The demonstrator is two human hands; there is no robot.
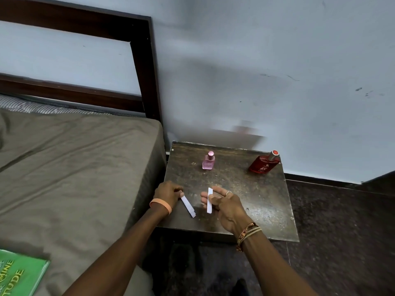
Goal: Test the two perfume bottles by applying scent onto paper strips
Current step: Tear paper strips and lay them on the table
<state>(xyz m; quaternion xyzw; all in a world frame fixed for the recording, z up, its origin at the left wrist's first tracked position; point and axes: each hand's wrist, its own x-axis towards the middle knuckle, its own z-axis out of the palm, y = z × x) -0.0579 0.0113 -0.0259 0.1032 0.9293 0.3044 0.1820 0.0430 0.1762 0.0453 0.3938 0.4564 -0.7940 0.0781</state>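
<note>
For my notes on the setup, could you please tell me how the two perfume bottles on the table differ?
The small pink glass perfume bottle sits left of the larger red glass perfume bottle. The pink one has a pink cap; the red one a silver, red-topped cap. Both stand capped and untouched on the dark table.

Head cam, fwd-down over table (267, 201).

left hand (167, 194) curled closed; right hand (224, 205) pinching, other fingers spread.
</note>
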